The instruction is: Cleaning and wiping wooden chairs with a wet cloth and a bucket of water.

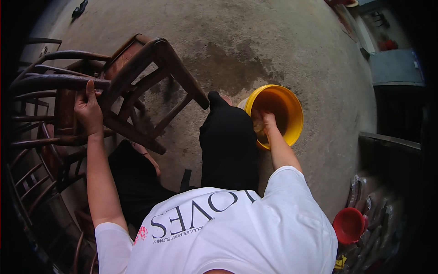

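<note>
My left hand point(89, 110) grips a dark brown wooden chair point(132, 86) by its frame, the thumb pointing up along the wood. The chair is tipped over, with its legs angled toward the middle. On the right, my right hand point(268, 120) reaches down into a yellow bucket point(299, 112) of murky brownish water. Its fingers are closed and partly under the water. Beside them shows something pale and tan, perhaps a cloth, too unclear to name for certain.
More wooden chairs point(34, 141) crowd the left side. Wet patches point(228, 68) darken the concrete floor beyond the bucket. A red basin point(349, 226) sits at lower right near plastic-wrapped items point(378, 219). A dark shoe point(80, 9) lies far left.
</note>
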### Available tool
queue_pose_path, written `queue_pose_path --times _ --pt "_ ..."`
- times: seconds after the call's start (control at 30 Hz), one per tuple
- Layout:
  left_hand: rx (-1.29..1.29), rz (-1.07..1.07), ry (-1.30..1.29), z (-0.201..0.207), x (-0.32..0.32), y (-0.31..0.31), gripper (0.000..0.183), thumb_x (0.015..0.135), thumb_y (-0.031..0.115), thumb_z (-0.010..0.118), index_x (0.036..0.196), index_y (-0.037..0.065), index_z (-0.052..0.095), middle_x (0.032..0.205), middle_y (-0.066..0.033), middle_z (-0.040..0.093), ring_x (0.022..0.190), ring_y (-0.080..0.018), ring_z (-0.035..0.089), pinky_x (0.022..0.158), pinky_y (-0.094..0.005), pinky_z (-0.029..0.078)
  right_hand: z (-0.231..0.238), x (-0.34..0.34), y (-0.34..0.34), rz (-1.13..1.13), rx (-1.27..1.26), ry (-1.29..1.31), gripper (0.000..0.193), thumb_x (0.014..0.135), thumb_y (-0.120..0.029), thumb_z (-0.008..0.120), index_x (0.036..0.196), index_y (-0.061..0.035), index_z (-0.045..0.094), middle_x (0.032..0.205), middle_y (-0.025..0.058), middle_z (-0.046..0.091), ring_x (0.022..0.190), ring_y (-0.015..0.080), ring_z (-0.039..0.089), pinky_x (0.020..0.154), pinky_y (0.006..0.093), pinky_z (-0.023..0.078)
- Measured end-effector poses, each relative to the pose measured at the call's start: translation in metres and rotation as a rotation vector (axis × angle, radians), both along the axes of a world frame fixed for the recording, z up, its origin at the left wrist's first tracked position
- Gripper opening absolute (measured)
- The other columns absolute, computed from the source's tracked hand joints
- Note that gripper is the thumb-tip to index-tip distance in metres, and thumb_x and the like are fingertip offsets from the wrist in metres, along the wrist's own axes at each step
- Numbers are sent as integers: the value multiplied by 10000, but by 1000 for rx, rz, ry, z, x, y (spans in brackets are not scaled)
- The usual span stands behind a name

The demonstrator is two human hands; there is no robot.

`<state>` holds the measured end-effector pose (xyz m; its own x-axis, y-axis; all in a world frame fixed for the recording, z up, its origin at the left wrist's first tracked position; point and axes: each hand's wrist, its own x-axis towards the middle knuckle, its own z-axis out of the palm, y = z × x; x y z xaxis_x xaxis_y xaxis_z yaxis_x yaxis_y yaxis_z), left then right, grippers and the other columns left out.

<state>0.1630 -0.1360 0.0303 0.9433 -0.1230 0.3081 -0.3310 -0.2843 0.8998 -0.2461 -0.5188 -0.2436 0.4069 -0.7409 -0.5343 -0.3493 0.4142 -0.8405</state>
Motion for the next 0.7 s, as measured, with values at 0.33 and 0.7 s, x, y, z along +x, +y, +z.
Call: queue_pose_path --times 0.33,0.7 --pt "4 6 -41 2 -3 0 349 861 354 616 705 42 619 669 27 580 630 -39 486 613 -196 389 19 7 8 139 -19 122 276 823 -157 531 1024 7 624 976 121 633 865 234 596 761 328 465" --pt "-1 -1 -45 3 -3 0 319 860 329 624 758 27 628 678 26 573 634 -39 478 610 -194 379 56 30 22 -89 319 283 361 876 -339 545 1058 -37 622 963 92 641 850 227 597 791 344 447"
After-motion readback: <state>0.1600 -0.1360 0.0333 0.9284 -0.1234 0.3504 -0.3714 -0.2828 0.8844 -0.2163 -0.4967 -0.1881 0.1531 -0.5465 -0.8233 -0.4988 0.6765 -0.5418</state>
